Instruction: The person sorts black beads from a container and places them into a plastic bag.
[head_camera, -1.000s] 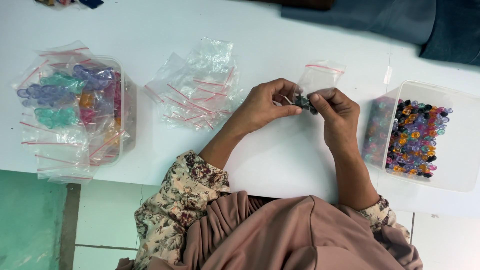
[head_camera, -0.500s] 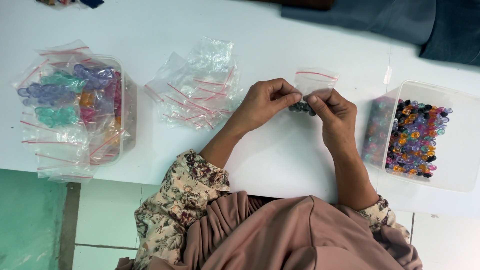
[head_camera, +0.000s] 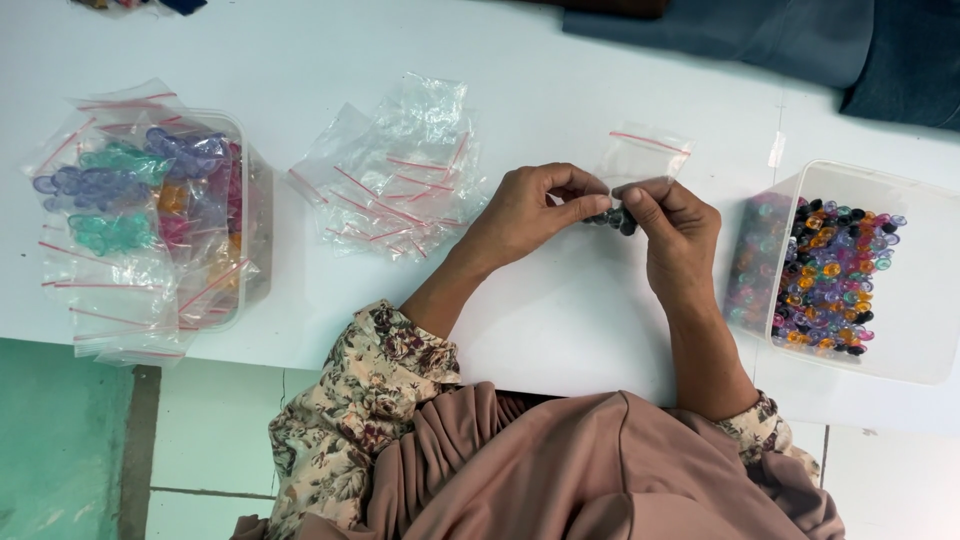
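Both hands meet at the middle of the white table (head_camera: 560, 60), pinching 1 small clear zip bag (head_camera: 645, 160) between them. The left hand (head_camera: 530, 212) grips its left side with thumb and forefinger; the right hand (head_camera: 678, 232) pinches the right side. The bag stands up and away from the fingertips, its red-striped mouth on the far side, while dark beads (head_camera: 612, 217) sit low between the 2 hands. Both hands are equally close. The tub of coloured beads (head_camera: 835, 275) lies just right of the right hand.

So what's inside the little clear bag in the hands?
A few small dark pieces sit low in the little clear bag, pinched between the left hand and right hand. Fingers cover most of them.
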